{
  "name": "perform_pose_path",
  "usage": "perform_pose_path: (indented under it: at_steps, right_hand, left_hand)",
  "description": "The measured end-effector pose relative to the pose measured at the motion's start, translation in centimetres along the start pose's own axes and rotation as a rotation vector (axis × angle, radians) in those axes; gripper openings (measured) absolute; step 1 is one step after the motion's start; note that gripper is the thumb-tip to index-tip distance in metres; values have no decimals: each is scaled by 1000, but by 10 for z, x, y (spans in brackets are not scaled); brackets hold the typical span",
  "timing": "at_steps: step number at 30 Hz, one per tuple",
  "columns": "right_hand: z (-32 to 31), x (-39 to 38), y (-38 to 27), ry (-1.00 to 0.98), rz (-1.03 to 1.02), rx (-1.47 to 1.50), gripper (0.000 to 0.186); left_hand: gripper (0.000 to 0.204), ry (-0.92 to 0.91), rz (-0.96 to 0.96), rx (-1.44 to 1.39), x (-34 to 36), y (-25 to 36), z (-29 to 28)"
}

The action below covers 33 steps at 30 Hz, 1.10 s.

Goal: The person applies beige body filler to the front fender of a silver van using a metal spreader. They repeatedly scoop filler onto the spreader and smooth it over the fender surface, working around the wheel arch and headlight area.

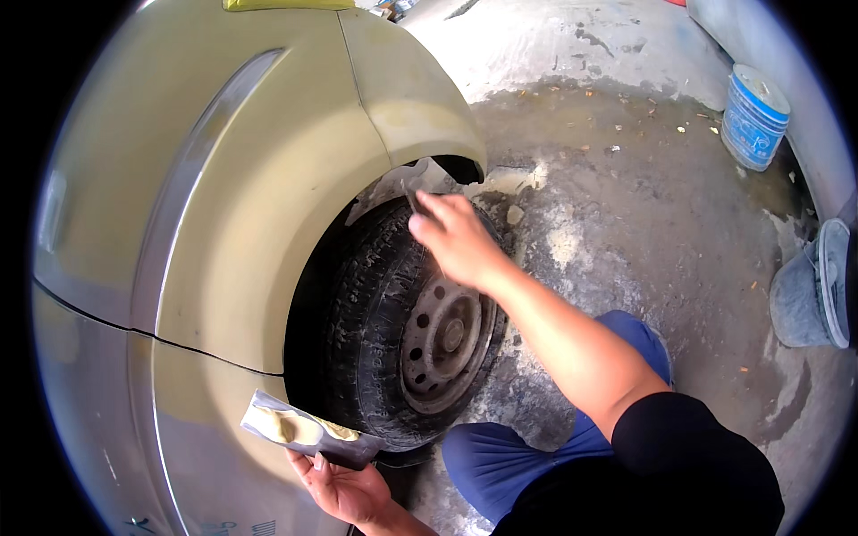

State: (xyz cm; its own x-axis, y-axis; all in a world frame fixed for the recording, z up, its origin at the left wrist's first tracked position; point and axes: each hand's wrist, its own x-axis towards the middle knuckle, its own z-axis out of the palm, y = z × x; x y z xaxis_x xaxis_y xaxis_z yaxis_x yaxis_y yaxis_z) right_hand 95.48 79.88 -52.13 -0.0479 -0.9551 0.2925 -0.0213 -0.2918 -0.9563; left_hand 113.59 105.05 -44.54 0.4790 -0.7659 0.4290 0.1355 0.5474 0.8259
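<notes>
My left hand (pixel 344 489) grips the lower edge of a flat metal putty board (pixel 350 449) beside the car's wheel. Cream-coloured putty (pixel 301 430) is smeared over the board's upper face. Stretched out over the top of the tyre (pixel 368 344), my right hand (pixel 460 239) pinches a small dark putty scraper (pixel 412 197) near the front part of the wheel arch. The scraper is partly covered by my fingers and a little blurred. The car fender (pixel 234 237) around the wheel has a dull yellowish-beige coating, with bare-looking grey patches along a raised crease.
The steel wheel rim (pixel 450 335) shows under my right forearm. A blue and white bucket (pixel 756 118) stands by the wall at the far right, and a grey bucket (pixel 809 290) is nearer. Pale dried lumps and wet patches mark the concrete floor (pixel 657 232).
</notes>
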Motion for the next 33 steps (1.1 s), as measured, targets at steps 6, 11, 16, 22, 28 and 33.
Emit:
perform_pose_path:
  at_steps: [6,11,16,22,28,33]
  right_hand:
    - [-3,50,-20,53,82,-3,59]
    - [14,33,-38,-9,1,-65,55]
    - [0,-2,-25,-152,-274,138,50]
    - [-45,-57,-23,-1017,-218,821,42]
    - [-11,-4,34,4,-186,192,44]
    - [16,43,3,284,-48,271,47]
  left_hand:
    - [57,54,-14,23,-4,-5,0]
    - [57,75,-21,53,-4,-13,7]
    - [61,75,-55,65,3,-26,22]
    - [59,27,-105,-55,14,-51,57]
    - [58,30,1,62,16,-48,70]
    - [58,83,-60,86,14,-46,73]
